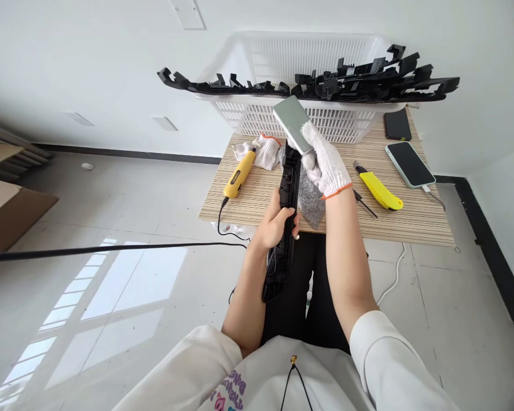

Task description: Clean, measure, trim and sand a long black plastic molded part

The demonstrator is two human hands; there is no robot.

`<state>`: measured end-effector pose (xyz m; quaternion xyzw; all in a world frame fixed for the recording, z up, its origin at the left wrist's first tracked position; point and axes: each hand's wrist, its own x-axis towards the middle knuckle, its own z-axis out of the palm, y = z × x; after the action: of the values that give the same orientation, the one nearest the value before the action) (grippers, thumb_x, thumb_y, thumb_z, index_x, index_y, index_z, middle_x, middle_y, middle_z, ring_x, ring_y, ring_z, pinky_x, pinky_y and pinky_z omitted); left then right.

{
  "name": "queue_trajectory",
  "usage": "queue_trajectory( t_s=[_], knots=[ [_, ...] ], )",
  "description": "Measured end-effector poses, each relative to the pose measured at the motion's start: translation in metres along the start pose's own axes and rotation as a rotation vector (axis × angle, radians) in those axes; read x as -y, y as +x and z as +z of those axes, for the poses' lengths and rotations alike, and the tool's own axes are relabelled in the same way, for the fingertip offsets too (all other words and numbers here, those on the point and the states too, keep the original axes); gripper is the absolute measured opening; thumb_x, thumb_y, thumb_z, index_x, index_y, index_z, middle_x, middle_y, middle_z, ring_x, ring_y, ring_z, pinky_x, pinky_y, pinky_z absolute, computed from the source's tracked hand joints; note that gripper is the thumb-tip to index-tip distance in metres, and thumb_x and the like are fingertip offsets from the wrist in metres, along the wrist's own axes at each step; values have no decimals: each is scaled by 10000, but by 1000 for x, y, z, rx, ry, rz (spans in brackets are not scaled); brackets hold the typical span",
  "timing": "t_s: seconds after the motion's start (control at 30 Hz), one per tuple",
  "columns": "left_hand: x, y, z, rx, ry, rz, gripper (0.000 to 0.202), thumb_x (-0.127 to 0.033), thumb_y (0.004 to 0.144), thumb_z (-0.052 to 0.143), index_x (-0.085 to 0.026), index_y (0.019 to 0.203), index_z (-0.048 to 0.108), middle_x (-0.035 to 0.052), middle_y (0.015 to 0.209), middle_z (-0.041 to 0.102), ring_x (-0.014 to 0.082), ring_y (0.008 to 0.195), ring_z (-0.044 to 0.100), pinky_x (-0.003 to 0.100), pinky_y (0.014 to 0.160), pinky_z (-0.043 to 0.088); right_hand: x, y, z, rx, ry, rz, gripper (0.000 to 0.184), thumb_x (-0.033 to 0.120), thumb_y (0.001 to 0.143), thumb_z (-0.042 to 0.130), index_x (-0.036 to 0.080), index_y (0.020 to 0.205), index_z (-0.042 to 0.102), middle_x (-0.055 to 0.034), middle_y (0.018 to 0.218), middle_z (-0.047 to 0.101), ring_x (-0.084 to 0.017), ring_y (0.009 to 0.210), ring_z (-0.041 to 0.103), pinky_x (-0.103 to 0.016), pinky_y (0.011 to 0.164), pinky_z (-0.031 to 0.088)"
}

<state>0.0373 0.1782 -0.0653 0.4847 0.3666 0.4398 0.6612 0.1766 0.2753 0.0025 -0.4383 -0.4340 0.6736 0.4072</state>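
Observation:
My left hand [276, 224] is bare and wrapped round a long black plastic trim piece [288, 197]. The piece slants from above my lap up over the table's front edge. My right hand [321, 157], in a white knit glove with an orange cuff, grips a flat grey-green rectangular block [292, 119] with a pale edge. That block is just above the far end of the trim piece; whether they touch I cannot tell. Beneath lies a grey speckled cloth [312, 200], partly covered by the trim piece and my right hand.
Across the rim of a white plastic basket [240, 108] lie several black trim pieces [360, 85]. On the wooden table [257, 202] are a yellow corded tool [240, 174], a white glove [268, 151], a yellow utility knife [379, 190], a phone [410, 164] on a cable and a black device [397, 124].

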Motion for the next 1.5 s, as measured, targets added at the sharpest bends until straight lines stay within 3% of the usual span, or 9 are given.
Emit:
queue_trajectory(
  t_s=[0.2, 0.33, 0.67, 0.8, 0.9, 1.03, 1.17, 1.4, 1.5],
  knots=[
    [1, 0, 0, -1, -1, 14, 290, -207, 857, 487, -240, 1111, 352, -102, 635, 523, 93, 414, 503, 243, 439, 452, -7, 1, -2, -69, 87, -148, 479, 647, 884, 555, 182, 961, 644, 83, 413, 403, -43, 303, 197, -197, 267, 84],
    [1, 1, 0, -5, -6, 5, 282, -198, 855, 479, -241, 1100, 347, -104, 633, 520, 91, 415, 500, 244, 447, 460, -9, 4, -1, 7, 10, -112, 513, 667, 832, 620, 165, 932, 653, 75, 420, 412, -37, 313, 183, -199, 284, 81],
    [1, 0, -1, 15, 9, 3, 262, -196, 864, 468, -240, 1088, 338, -105, 631, 519, 95, 409, 506, 254, 445, 470, -6, 2, 4, -135, 15, -163, 544, 710, 834, 581, 174, 914, 629, 70, 453, 442, -31, 317, 206, -193, 288, 115],
    [1, 0, -1, 8, -5, 21, 260, -190, 862, 469, -240, 1080, 337, -104, 629, 523, 93, 406, 497, 245, 432, 454, -4, 2, 3, -48, -8, -95, 535, 710, 835, 586, 181, 914, 612, 78, 449, 425, -30, 313, 226, -191, 293, 121],
    [1, 1, 0, 7, 6, 10, 268, -191, 859, 468, -238, 1090, 343, -105, 627, 521, 96, 403, 504, 250, 436, 458, -3, 3, 3, -149, 36, -111, 570, 728, 859, 523, 171, 934, 622, 75, 455, 433, -31, 310, 218, -196, 293, 130],
    [0, 0, 0, 0, -2, -2, 305, -204, 853, 475, -236, 1130, 352, -105, 629, 518, 91, 408, 506, 249, 449, 466, -5, 6, 1, -32, -30, -144, 573, 722, 844, 546, 175, 974, 652, 69, 445, 446, -47, 296, 223, -211, 282, 121],
    [0, 0, 0, -3, 10, 5, 312, -208, 852, 479, -235, 1136, 354, -104, 625, 522, 95, 405, 504, 246, 437, 460, -8, 8, 0, -162, -21, -145, 618, 756, 839, 518, 177, 1002, 661, 47, 457, 472, -54, 314, 242, -212, 295, 138],
    [0, 0, 0, 3, 7, 7, 291, -200, 857, 476, -239, 1110, 339, -105, 625, 520, 97, 406, 501, 251, 443, 457, -6, 7, 4, -173, 62, -190, 548, 699, 864, 544, 179, 1007, 646, 55, 458, 450, -58, 338, 272, -196, 299, 156],
    [0, 0, -1, -2, -3, 2, 280, -202, 851, 477, -241, 1092, 339, -107, 627, 516, 97, 406, 499, 252, 439, 458, -5, 5, 5, -70, 14, -152, 556, 704, 838, 581, 168, 971, 649, 76, 415, 389, -52, 324, 240, -194, 287, 141]
  ],
)
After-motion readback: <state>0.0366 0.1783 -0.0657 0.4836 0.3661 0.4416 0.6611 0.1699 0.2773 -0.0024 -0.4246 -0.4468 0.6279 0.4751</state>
